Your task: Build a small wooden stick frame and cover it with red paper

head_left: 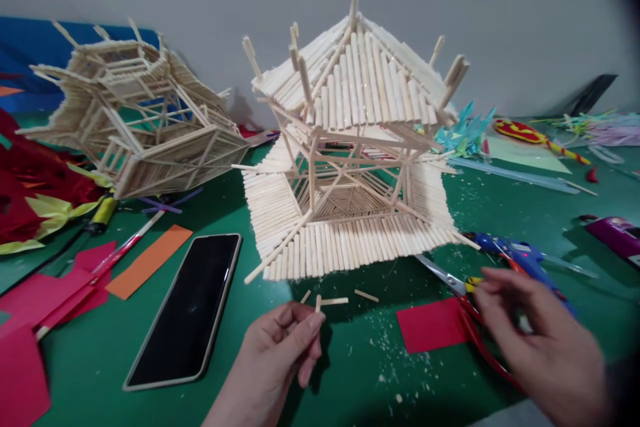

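Pinches a short stick piece upright between thumb and fingers of the left hand, closed on the lower end, apparently to leave the tip bare and in plain sight. Shows at that tip a crosswise piece, touching or just behind; impossible to tell whether joined. Brings both close to the front eave of a pavilion-like stick model, standing upright on the green table, perhaps turned this way to put the open front within easy reach.

Holds the right hand half open and slightly blurred, with fingers loosely curled and no grip visible on anything, above the red-handled scissors and just beside a blue glue gun, both probably laid there for quick pickup. Places red paper beside the scissors, partly under the handles. Leaves a loose stick bit lying before the model, likely handy for picking up. Sets a phone flat to the left, seemingly clear of the working space.
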Motion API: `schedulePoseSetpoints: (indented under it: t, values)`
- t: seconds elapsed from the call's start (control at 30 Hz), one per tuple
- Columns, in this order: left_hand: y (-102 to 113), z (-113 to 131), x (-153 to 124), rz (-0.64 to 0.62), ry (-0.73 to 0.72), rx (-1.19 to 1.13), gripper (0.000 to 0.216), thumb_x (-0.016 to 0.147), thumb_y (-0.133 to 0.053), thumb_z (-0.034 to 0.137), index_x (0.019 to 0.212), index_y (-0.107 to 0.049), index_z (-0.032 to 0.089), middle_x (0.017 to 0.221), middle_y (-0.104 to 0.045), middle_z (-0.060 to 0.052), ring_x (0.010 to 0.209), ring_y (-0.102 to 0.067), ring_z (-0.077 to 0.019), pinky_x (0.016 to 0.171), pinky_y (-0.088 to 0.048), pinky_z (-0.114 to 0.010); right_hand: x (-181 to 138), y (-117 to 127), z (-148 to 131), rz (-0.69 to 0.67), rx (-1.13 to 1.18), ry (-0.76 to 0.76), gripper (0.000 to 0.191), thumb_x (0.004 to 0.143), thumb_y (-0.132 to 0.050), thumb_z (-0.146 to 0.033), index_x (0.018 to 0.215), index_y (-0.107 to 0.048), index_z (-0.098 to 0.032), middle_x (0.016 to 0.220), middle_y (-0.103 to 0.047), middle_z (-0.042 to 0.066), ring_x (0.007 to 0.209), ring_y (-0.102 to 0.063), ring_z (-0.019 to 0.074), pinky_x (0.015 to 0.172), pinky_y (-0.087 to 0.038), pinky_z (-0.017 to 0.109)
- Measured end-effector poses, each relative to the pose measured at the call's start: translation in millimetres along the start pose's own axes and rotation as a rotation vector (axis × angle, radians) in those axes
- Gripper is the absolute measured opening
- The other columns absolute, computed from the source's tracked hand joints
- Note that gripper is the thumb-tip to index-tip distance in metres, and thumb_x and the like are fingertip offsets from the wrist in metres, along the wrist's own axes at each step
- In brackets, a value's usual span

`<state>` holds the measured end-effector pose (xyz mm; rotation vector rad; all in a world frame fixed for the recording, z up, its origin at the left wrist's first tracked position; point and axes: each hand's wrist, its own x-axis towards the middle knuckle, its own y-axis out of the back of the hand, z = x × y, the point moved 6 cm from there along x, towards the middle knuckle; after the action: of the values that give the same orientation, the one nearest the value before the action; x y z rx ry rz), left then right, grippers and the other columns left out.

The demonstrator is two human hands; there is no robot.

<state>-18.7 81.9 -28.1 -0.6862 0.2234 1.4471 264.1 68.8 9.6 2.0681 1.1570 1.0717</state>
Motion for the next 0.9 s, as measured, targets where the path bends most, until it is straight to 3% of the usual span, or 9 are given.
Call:
schedulePoseSetpoints:
  t: [0.1, 0.23, 0.5, 0.9]
  values:
    - [3, 6, 0, 0.01, -0.025, 0.017, 0.015, 0.072, -0.058, 0.024, 0.062, -0.055, 0.013, 0.048, -0.053, 0.004, 0.036, -0.035, -0.0017, 0.04, -0.026, -0.015, -10, -28, -61, -0.194, 0.165, 0.298, 0.018, 0.075, -0.051, -0.025, 0.092, -0.053, -0.022, 0.075, -0.061, 0.002, 0.063, -0.059, 0.015, 0.057, -0.049, 0.025]
    - [6, 15, 3, 0.051, -0.046, 0.015, 0.012, 0.07, -0.059, 0.022, 0.063, -0.058, 0.013, 0.047, -0.051, 0.004, 0.038, -0.035, -0.0025, 0.04, -0.026, -0.014, -12, -56, -94, -0.355, 0.236, 0.407, 0.015, 0.076, -0.047, -0.017, 0.089, -0.054, -0.019, 0.079, -0.062, 0.004, 0.071, -0.058, 0.0167, 0.062, -0.049, 0.029]
    - [-5, 7, 13, 0.03, -0.073, 0.074, 0.011, 0.069, -0.062, 0.023, 0.065, -0.058, 0.014, 0.048, -0.05, 0.005, 0.043, -0.038, -0.0051, 0.039, -0.028, -0.015, -8, -78, -103, -0.394, 0.214, 0.429, 0.018, 0.074, -0.047, -0.013, 0.089, -0.056, -0.016, 0.081, -0.063, 0.005, 0.076, -0.058, 0.0179, 0.066, -0.047, 0.031]
    - [5, -3, 11, -0.159, -0.058, 0.065, 0.013, 0.066, -0.065, 0.026, 0.068, -0.06, 0.014, 0.047, -0.054, 0.003, 0.04, -0.041, -0.0055, 0.038, -0.031, -0.015, -3, -83, -95, -0.35, 0.233, 0.369, 0.013, 0.075, -0.048, -0.015, 0.085, -0.055, -0.02, 0.076, -0.06, 0.002, 0.073, -0.057, 0.0182, 0.064, -0.045, 0.032]
